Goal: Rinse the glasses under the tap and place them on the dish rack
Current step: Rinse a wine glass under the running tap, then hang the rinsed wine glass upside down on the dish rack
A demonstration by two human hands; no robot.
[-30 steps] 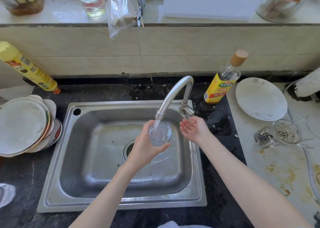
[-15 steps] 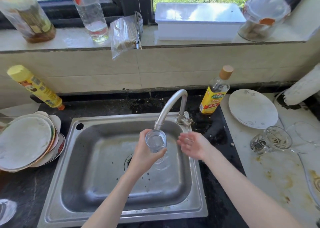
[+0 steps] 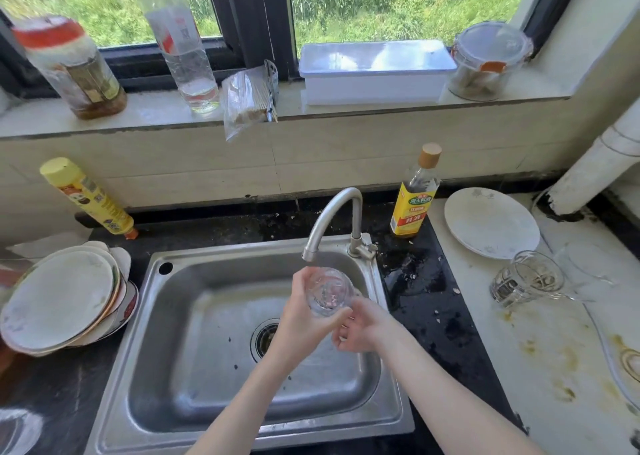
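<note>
Clear glass [image 3: 329, 292] in my left hand [image 3: 304, 319]; silver steel sink [image 3: 180, 316] and tap [image 3: 332, 215]; black speckled counter [image 3: 426, 299]; yellow-labelled bottle [image 3: 414, 198], tan cap; white plate [image 3: 491, 222], faint grey sprigs.

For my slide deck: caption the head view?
Left hand holds a glass under the tap.
</note>
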